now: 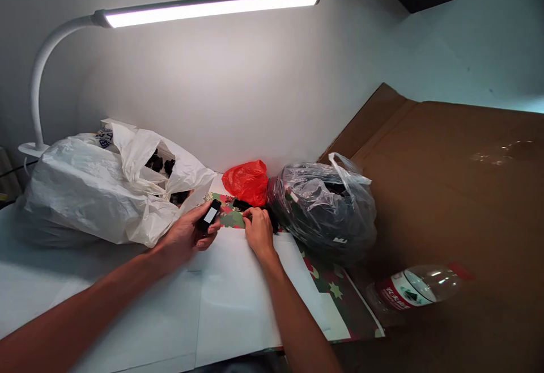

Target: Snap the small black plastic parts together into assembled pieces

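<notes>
My left hand (190, 235) is closed around a small black part with a white face (209, 215), held just above the white table (127, 310). My right hand (257, 228) rests knuckles-up on the table a little to the right, its fingers curled down onto small black pieces (242, 205) lying on a green and red patterned sheet (229, 214). What the right fingers pinch is hidden. A white plastic bag (93, 191) holding more black parts lies just left of my left hand.
A red plastic bag (247, 181) and a clear bag of dark parts (323, 203) sit behind and right of my hands. A plastic bottle (419, 287) lies on brown cardboard (459, 191) at the right. A white desk lamp (204, 7) arches overhead.
</notes>
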Available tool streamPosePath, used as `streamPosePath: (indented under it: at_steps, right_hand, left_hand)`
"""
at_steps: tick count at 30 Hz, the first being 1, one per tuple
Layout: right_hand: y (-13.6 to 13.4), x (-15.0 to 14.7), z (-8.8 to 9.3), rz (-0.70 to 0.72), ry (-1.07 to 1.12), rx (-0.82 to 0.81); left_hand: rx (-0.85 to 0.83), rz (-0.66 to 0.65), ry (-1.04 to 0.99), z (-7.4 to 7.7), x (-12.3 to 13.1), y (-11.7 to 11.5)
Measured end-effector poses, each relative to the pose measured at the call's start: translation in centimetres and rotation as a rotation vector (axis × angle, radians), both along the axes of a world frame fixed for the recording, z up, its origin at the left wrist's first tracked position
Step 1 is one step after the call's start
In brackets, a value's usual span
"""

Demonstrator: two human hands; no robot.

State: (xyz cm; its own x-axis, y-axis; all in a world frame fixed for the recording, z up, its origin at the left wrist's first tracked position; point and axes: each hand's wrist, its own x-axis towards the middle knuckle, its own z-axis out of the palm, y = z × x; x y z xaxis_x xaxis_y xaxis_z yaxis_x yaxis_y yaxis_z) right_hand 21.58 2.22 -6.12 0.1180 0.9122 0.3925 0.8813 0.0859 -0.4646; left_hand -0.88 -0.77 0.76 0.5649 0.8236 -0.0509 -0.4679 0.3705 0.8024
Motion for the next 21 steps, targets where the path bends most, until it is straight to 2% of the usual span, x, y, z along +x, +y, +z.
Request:
streamPosePath:
  at_steps: [8,16,21]
  right_hand:
    - [0.6,0.7,-0.3,-0.068,-0.019,0.000]
    - [0.6,1.4,0.5,-0.021,0.160,-0.060]
    - [0.3,1.1,0.9,-0.005,0.217,-0.043]
  left_hand:
    - [-0.076,-0.032,0.066,0.1,0.1,0.4]
    - [-0.061,0.022,0.128,0.7,0.2,0.3]
    - [-0.014,0.091,0.195,0.3,0.3,0.3]
